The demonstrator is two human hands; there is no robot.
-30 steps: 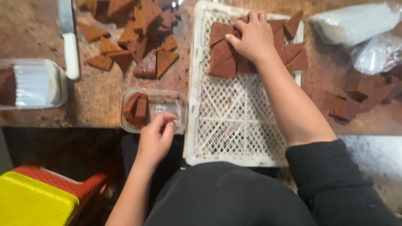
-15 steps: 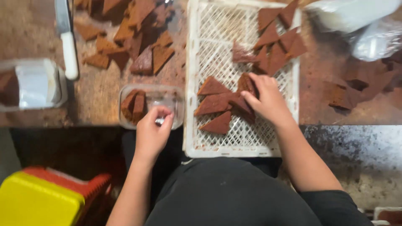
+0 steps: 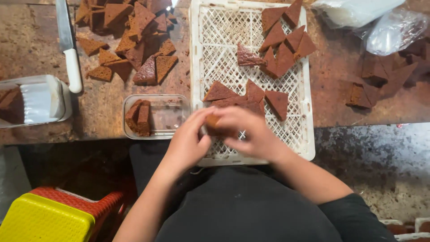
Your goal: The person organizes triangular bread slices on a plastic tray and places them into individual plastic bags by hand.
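At the frame's centre, the left hand (image 3: pixel 188 143) and right hand (image 3: pixel 251 134) pinch one brown cake wedge (image 3: pixel 214 122) between them over the white plastic lattice tray (image 3: pixel 251 29). A clear plastic box (image 3: pixel 172 117) sits left; a white-handled knife (image 3: pixel 67 45) lies upper left beside loose brown cake pieces (image 3: pixel 130 40).

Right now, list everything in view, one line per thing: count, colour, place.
Crate: one, white lattice, centre of the table.
Cake pieces in crate: about a dozen, brown triangles.
Loose cake pieces: a pile, brown, top left.
Cake pieces at right: several, brown.
Clear tub: one, holding two brown pieces, left of the crate.
Knife: one, white handle, far left.
Plastic bags: clear, top right.
Stool: yellow and red, bottom left.
Left hand, right hand: together on one brown piece over the crate's near edge.
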